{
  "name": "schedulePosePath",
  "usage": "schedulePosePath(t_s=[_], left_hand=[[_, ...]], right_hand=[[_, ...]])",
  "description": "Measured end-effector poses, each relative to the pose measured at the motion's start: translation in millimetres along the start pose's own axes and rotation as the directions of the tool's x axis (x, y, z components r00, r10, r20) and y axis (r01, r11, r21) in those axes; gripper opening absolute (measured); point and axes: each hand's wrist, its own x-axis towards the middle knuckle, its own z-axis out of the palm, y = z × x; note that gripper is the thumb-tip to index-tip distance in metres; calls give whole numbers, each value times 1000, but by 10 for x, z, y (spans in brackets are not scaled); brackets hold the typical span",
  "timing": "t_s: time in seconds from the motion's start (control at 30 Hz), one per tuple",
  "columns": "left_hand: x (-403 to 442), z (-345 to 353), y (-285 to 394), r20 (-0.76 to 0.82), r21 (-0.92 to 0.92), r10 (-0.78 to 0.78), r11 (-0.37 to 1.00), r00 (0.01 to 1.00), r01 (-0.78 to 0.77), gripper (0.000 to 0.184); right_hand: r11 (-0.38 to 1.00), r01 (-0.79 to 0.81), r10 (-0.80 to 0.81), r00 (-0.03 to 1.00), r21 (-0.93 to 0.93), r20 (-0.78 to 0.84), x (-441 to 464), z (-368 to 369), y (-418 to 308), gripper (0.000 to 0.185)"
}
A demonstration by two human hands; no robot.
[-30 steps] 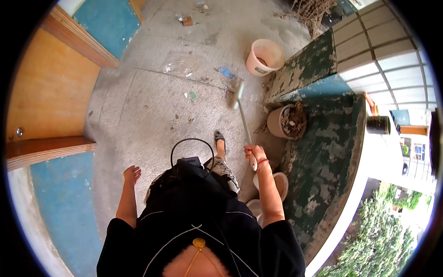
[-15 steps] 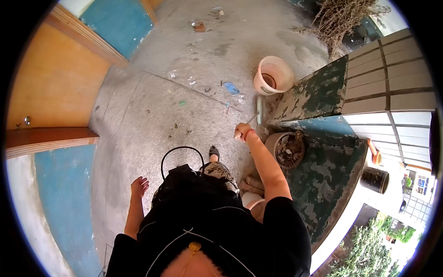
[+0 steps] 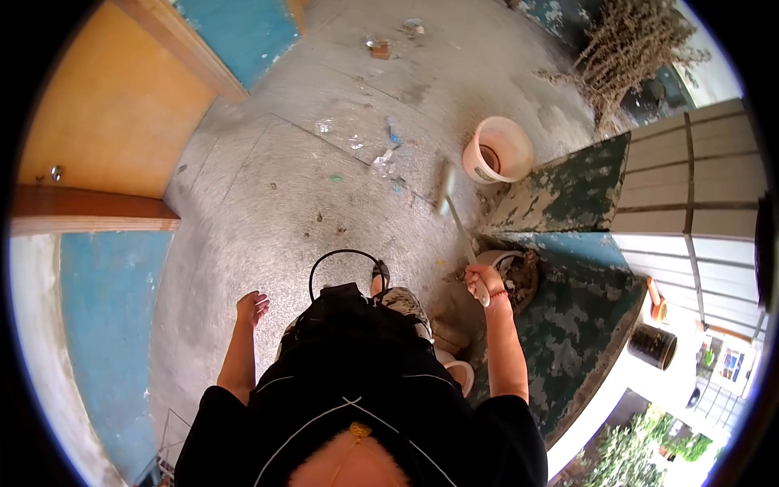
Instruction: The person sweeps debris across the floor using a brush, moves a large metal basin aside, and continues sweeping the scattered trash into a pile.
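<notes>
My right hand [image 3: 485, 282] is closed around the pale handle of a broom [image 3: 459, 221]. The broom slants away from me, and its whitish-green head [image 3: 445, 187], smeared by motion, is at the floor just left of a pink bucket [image 3: 499, 150]. Ahead and left of that head lie bits of litter: clear plastic [image 3: 383, 165] and a blue scrap [image 3: 393, 130]. My left hand [image 3: 253, 307] hangs at my side over the bare floor, fingers loosely bent and apart, holding nothing.
A container of dry debris [image 3: 519, 280] stands against the peeling green wall [image 3: 568, 325] on my right, with a smaller pot [image 3: 461, 376] nearer me. Farther off are a brick piece [image 3: 380, 51] and dried branches [image 3: 633, 53]. An orange door [image 3: 114, 105] is at left.
My right hand has drawn back toward me and to the right, and the broom's angle has changed. The blue scrap has shifted and looks narrower. The whole view has shifted slightly.
</notes>
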Motion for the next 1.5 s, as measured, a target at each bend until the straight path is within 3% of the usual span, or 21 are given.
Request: schedulePosePath(t_s=[0.03,0.1,0.13,0.23,0.37,0.4,0.47,0.5,0.57,0.63,0.67,0.7,0.73,0.77,0.83,0.9,0.97,1.03,1.1,1.17,1.5], left_hand=[[-58,-3,21,6,-2,12,1000,1000,-12,28],[-126,-82,-13,-9,-18,16,1000,1000,-16,28],[-158,-161,-71,-31,-20,7,1000,999,-7,28],[-254,-416,-323,-83,-44,-55,998,995,51,30],[-287,-813,-668,-168,-66,-135,990,977,125,31],[-325,-871,-709,-195,-79,-151,987,969,138,31],[-365,-941,-758,-190,-110,-155,985,970,136,31],[-380,-981,-761,-184,-143,-158,981,970,133,32],[-409,-1017,-758,-198,-156,-146,981,969,116,32],[-389,-1069,-832,-162,-169,-104,983,981,76,32],[-378,-1076,-862,-171,-145,-96,987,981,71,32],[-377,-1071,-877,-176,-154,-97,986,980,70,32],[-371,-1042,-884,-183,-152,-106,985,977,78,32],[-359,-1007,-893,-189,-150,-116,985,975,88,31],[-340,-917,-859,-190,-164,-116,983,975,85,29],[-251,-904,-855,-116,-168,-113,981,987,92,26],[-291,-782,-715,-133,-148,-90,987,987,70,25],[-292,-758,-621,-131,-138,-49,990,990,31,27],[-308,-752,-576,-127,-124,-23,992,992,7,26],[-382,-756,-584,-152,-135,-4,991,988,-17,25],[-449,-901,-1104,-222,-210,-138,973,965,91,25]], right_hand=[[1000,1,-1,1000,-17,12,90,-48,1,20],[959,-123,105,991,256,83,241,-125,-9,19],[989,54,-48,998,140,-45,280,-118,-8,19],[986,9,38,959,165,-282,597,-181,-157,19],[993,62,-38,975,102,-218,1128,-28,-349,19],[899,118,-130,992,-422,0,1508,-106,-331,20],[716,55,5,997,-696,83,1748,51,-331,23],[835,-141,137,990,-532,-47,1629,384,-310,25],[685,-141,139,988,-714,-63,1575,789,-165,21],[10,192,98,977,-981,192,1263,1199,-99,16],[3,197,103,975,-980,196,1254,1327,36,16],[543,28,0,999,-839,34,1253,1431,175,14],[914,-68,3,987,-400,-160,1276,1498,257,13],[910,-68,2,987,-408,-158,1325,1532,309,13],[934,209,-159,969,-290,186,1277,1626,339,12],[954,187,-119,954,-233,276,1227,1452,132,9],[983,-181,137,800,18,584,1499,1239,30,7],[995,-71,38,921,71,387,1116,1346,83,8],[990,-125,98,941,63,325,950,1419,303,8],[932,23,119,923,-362,365,634,1484,500,8],[777,-295,512,811,-556,284,92,1205,554,11]])
